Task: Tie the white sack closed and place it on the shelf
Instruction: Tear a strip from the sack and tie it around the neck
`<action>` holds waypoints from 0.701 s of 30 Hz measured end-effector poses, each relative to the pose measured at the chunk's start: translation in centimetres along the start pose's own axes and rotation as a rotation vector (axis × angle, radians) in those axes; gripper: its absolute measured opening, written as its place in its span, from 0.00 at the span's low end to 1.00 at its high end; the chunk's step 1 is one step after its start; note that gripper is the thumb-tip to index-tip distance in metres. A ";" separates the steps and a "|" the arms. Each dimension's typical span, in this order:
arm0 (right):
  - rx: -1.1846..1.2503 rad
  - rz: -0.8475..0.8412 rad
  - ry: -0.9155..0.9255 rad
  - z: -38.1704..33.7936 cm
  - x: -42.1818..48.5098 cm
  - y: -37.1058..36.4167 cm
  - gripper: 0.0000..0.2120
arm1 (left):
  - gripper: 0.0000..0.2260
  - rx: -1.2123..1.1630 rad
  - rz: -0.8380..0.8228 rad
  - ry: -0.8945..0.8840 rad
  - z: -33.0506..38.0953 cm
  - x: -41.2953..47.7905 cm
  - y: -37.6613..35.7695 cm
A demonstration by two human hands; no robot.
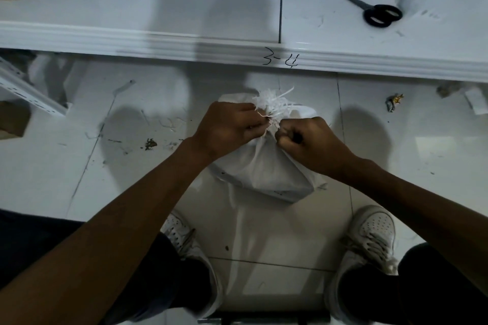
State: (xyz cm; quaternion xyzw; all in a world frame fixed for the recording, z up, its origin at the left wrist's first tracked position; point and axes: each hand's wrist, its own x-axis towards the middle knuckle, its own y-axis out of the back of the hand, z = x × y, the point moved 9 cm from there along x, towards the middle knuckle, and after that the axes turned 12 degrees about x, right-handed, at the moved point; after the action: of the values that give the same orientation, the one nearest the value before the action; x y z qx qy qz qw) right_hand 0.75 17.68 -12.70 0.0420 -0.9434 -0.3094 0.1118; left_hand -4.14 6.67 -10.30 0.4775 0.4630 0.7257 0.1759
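The white sack (pixel 272 171) stands on the tiled floor between my feet, its neck gathered into a frayed tuft (pixel 274 103) at the top. My left hand (pixel 227 129) pinches a thin string at the left side of the neck. My right hand (pixel 309 140) is curled tight on the string at the right side. Both hands touch the gathered neck, and the string itself shows only as short pale ends between them. The white shelf (pixel 158 37) runs across the top of the view, just beyond the sack.
Black scissors (pixel 375 10) lie on the shelf at the upper right. Handwritten "3-4" marks the shelf edge. A crumpled wrapper (pixel 393 101) and scraps litter the floor at right. A perforated metal rail (pixel 29 90) and cardboard sit at left. My white shoes (pixel 369 240) flank the sack.
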 end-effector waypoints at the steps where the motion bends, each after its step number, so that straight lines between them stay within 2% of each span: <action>1: 0.003 -0.002 -0.010 0.2 -0.1 -0.1 0.15 | 0.06 -0.049 -0.016 0.064 -0.3 -0.2 -0.1; 5: -0.007 -0.019 -0.021 0.5 -0.2 -0.4 0.14 | 0.15 -0.198 -0.091 0.329 -2.3 -0.6 -0.6; 11: -0.011 0.018 -0.055 1.2 -0.3 0.2 0.13 | 0.26 -0.425 -0.187 0.496 -3.6 -0.7 -1.5; 13: -0.011 0.022 -0.056 1.2 -0.4 0.2 0.12 | 0.30 -0.472 -0.260 0.499 -3.4 -0.6 -2.1; 16: -0.031 0.026 -0.047 1.3 -0.5 0.5 0.13 | 0.32 -0.284 -0.426 0.418 -3.2 -0.3 -3.3; 18: -0.048 0.031 -0.051 1.5 -0.4 0.8 0.13 | 0.35 -0.279 -0.508 0.426 -3.0 -0.2 -4.1; 20: -0.054 0.036 -0.054 1.6 -0.4 1.0 0.13 | 0.34 -0.367 -0.500 0.425 -2.5 0.3 -4.8; 21: -0.047 0.036 -0.051 1.6 -0.5 1.0 0.13 | 0.31 -0.390 -0.469 0.415 -2.2 0.7 -4.9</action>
State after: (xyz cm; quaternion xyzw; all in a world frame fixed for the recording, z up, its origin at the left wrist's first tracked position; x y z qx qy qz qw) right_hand 0.82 19.49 -13.49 0.0145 -0.9390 -0.3304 0.0939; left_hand -7.28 8.52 -14.30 0.1586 0.4386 0.8218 0.3274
